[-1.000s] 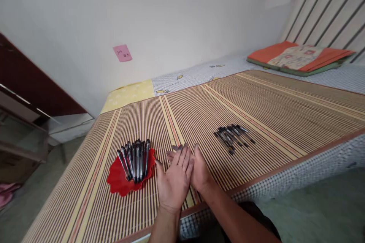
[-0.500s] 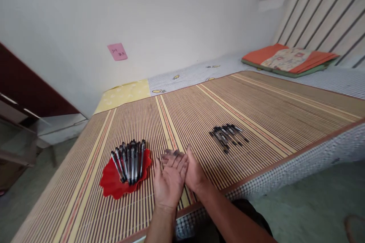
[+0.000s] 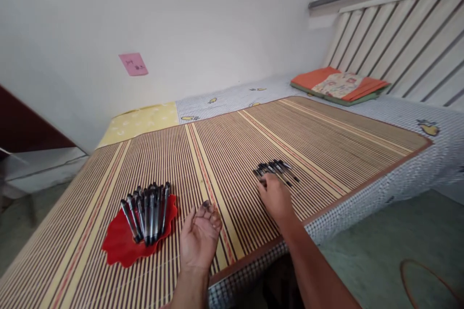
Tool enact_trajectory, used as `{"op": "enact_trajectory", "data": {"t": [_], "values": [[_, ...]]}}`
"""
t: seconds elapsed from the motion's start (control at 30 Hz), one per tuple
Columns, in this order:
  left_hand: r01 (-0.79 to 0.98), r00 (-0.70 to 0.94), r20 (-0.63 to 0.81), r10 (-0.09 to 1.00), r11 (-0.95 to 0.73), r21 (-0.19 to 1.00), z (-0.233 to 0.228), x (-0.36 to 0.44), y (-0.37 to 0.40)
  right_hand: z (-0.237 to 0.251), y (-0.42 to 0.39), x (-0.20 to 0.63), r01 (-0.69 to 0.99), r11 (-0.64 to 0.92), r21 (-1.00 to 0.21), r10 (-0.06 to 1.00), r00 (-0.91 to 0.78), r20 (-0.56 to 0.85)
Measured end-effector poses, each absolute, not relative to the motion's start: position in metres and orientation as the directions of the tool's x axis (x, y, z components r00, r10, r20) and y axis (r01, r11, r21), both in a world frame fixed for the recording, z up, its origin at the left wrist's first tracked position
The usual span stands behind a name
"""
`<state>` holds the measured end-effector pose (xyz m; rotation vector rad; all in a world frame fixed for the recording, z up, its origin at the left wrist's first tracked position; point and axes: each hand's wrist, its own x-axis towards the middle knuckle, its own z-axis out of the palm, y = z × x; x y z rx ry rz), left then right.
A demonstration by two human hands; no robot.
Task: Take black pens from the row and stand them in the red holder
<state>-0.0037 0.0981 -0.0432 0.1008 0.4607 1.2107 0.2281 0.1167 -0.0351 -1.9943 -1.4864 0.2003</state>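
Observation:
My right hand is at the near-left side of a small heap of black-capped clear pens on the striped mat. Its fingers are closed round the end of a pen there, though the hand covers most of that pen. Palm up, my left hand rests above the mat with loosely curled fingers and nothing in the palm; its fingertips look dark. Left of it lies a red wavy-edged plate, carrying a bundle of similar pens, caps pointing away from me.
The bamboo mat covers a bed with a checked sheet. A folded orange cloth lies at the far right by a white slatted headboard. On the wall hangs a pink paper.
My hands were together, palms up, beside the plate. The right one has moved away to the right onto the pens, while the left stays palm up. The view has turned slightly right.

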Motion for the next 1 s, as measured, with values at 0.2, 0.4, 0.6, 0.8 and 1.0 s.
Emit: {"op": "enact_trajectory", "data": {"t": [0.2,0.4,0.6,0.8,1.0], "values": [[-0.873,0.263,-0.308,0.914,0.361,0.326,-0.043,-0.002,0.099,-0.033,0.110,0.243,0.878,-0.345,-0.333,0.910,0.399,0.110],[-0.858,0.203,-0.354,0.913,0.340,0.385,-0.040,0.002,0.098,-0.033,0.113,0.229,0.881,-0.263,-0.393,0.943,0.321,0.086],[-0.573,0.055,-0.239,0.970,0.226,0.788,-0.043,0.014,0.093,-0.032,0.109,0.180,0.494,0.046,-0.868,0.993,0.075,0.096],[-0.360,-0.031,-0.205,0.978,0.180,0.915,-0.055,0.013,0.095,-0.025,0.096,0.142,0.336,0.173,-0.926,0.983,-0.114,0.143],[-0.434,-0.091,-0.256,0.963,0.193,0.880,-0.051,0.013,0.097,-0.023,0.107,0.201,0.648,0.055,-0.760,0.988,0.077,0.137]]}}
